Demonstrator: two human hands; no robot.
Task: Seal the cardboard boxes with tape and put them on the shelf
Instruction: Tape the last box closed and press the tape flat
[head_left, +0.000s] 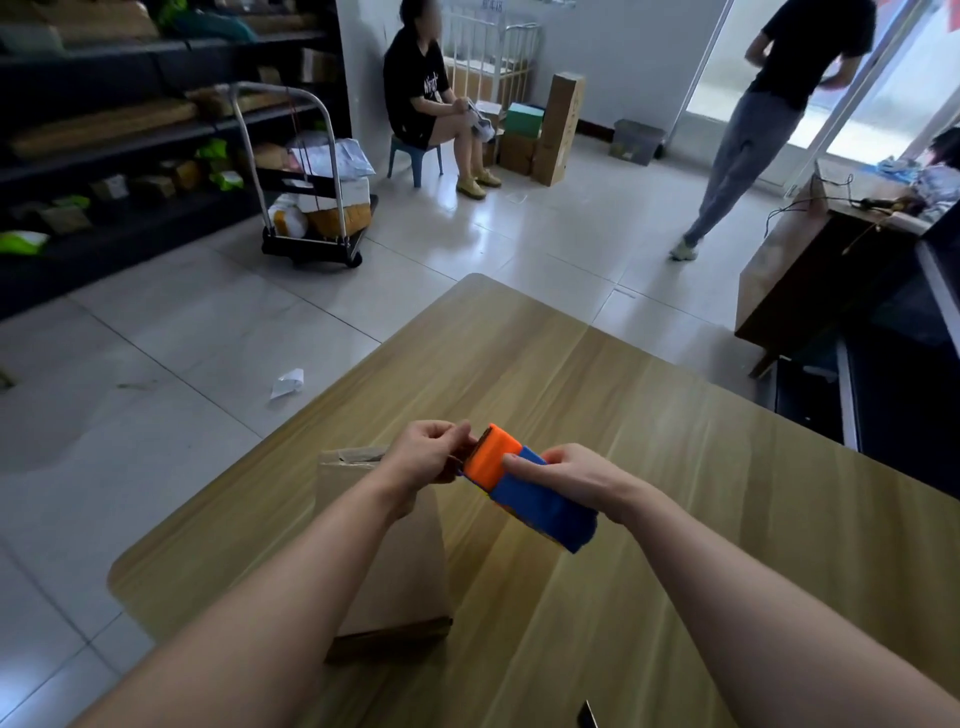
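Note:
An orange and blue tape dispenser (524, 491) is held above the wooden table (649, 415). My right hand (566, 480) grips its blue body from the right. At the orange end, the fingers of my left hand (428, 452) pinch something small, probably the tape's end. A flat brown cardboard box (395, 561) lies on the table under my left forearm, which hides part of it. Dark shelves (119, 135) with parcels stand at the far left.
A trolley (311, 208) loaded with parcels stands by the shelves. One person sits on a blue stool (415, 156) at the back and another walks at the right. Stacked boxes (550, 130) stand against the far wall. A scrap of paper (287, 383) lies on the tiled floor.

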